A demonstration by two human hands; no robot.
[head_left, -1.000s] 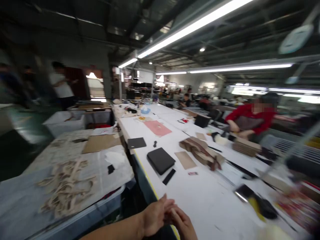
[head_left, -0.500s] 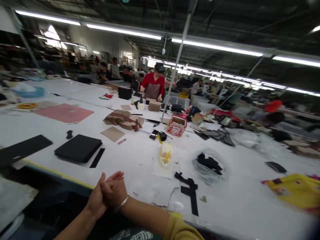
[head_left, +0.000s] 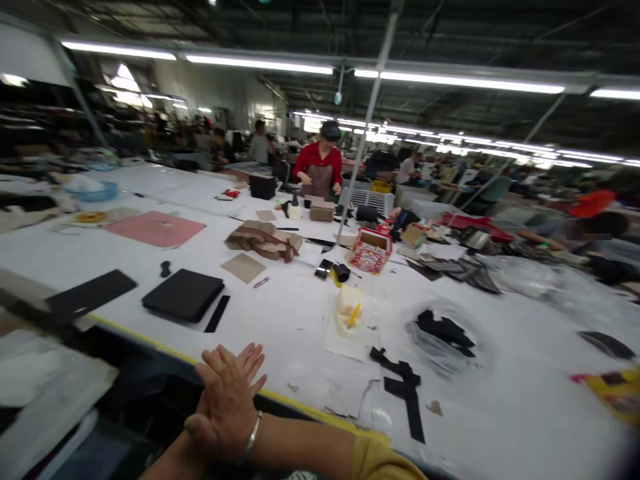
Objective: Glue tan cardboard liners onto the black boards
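My right hand (head_left: 229,400), a silver bangle (head_left: 254,432) at its wrist, lies across my left hand (head_left: 253,367), palm against palm near the front edge of the white table. Fingers on both hands are stretched out and nothing is between them that I can see. Much of the left palm is hidden behind the right hand. Beyond them on the table rest a stack of black sheets (head_left: 184,295) and a narrow black strip (head_left: 217,314). To the right are a tub of pale paste (head_left: 349,303) with a yellow tool in it and several black cut strips (head_left: 414,407).
A clear plastic bag (head_left: 435,353) with black pieces lies to the right. Further back are brown wrapping paper (head_left: 260,239), a red patterned box (head_left: 370,253) and a pole (head_left: 367,127). A co-worker in red (head_left: 320,163) stands across the table. A pink sheet (head_left: 156,229) lies left.
My hands have gone from clasped, with fingers curled round each other, to palms pressed together with fingers stretched out. The view has turned slightly left, so the table things appear further right.
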